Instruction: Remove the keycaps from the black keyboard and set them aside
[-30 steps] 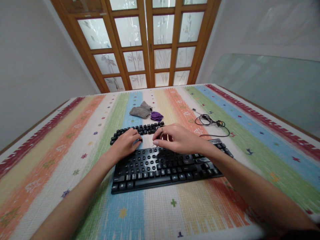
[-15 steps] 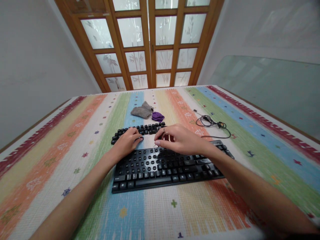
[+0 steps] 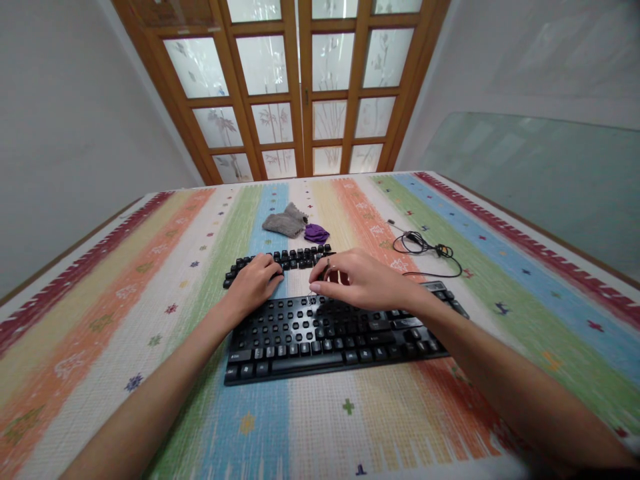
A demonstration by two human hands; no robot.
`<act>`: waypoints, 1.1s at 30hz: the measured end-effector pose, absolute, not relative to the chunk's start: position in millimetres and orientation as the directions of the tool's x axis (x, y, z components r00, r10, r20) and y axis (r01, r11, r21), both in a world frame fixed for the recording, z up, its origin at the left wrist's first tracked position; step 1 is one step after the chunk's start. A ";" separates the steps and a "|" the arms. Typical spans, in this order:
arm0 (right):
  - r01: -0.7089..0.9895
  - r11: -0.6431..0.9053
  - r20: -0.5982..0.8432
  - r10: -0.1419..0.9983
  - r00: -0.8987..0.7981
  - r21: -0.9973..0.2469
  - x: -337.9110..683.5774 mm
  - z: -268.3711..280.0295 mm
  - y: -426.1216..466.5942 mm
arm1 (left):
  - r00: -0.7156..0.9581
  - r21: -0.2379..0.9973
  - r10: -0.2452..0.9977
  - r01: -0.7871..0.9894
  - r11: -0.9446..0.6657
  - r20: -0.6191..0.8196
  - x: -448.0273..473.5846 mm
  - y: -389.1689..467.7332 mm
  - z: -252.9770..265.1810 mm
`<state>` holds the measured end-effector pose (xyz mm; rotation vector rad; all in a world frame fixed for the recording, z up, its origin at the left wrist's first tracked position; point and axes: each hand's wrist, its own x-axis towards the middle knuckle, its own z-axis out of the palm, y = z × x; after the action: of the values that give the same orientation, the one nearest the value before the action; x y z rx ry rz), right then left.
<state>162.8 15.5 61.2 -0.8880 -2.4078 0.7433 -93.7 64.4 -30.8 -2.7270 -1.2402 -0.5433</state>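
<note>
A black keyboard [image 3: 310, 360] lies in front of me, with many keycaps off its upper left part and bare key sockets showing. My right hand [image 3: 357, 277] is over its upper edge, thumb and fingers pinched on a thin wire keycap puller [image 3: 311, 297] whose end reaches down to the top row. Loose black keycaps [image 3: 295, 255] form rows on the cloth behind the keyboard. Beside them rests my left hand [image 3: 256, 285], its thumb and forefinger closed on a small black piece, apparently a keycap [image 3: 281, 273], mostly covered by the fingers.
Behind the loose keycaps lie a grey cloth [image 3: 285, 223] and a purple cloth [image 3: 317, 233]. A coiled black cable [image 3: 425, 247] sits to the right. The striped tablecloth [image 3: 320, 427] covers the table, and a glazed wooden door [image 3: 300, 100] stands beyond.
My left hand has shifted very slightly left and away from me. The right hand, the wire puller and the keyboard look almost unmoved.
</note>
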 end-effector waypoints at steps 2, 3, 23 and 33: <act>0.435 0.642 0.230 0.690 -0.686 -0.632 163.2 61.3 15.3 | 0.606 0.047 0.711 0.748 -0.662 0.357 -94.1 64.5 -30.7; 0.431 0.639 0.227 0.690 -0.687 -0.638 163.7 61.8 15.1 | 0.606 0.045 0.711 0.749 -0.661 0.356 -94.1 64.4 -30.0; 0.452 0.430 0.030 0.750 -0.661 -0.782 191.4 41.2 -18.6 | 0.619 0.204 0.691 0.672 -0.712 0.374 -84.2 55.3 -11.6; 0.343 0.089 -0.098 0.865 -0.491 -0.935 180.1 14.2 -29.0 | 0.755 0.481 0.653 0.554 -0.680 0.053 -62.2 31.7 -0.5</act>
<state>180.1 -29.0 14.2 -1.1851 -1.8833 1.4003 -62.2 31.7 -0.5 -3.3538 -1.2232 -0.4091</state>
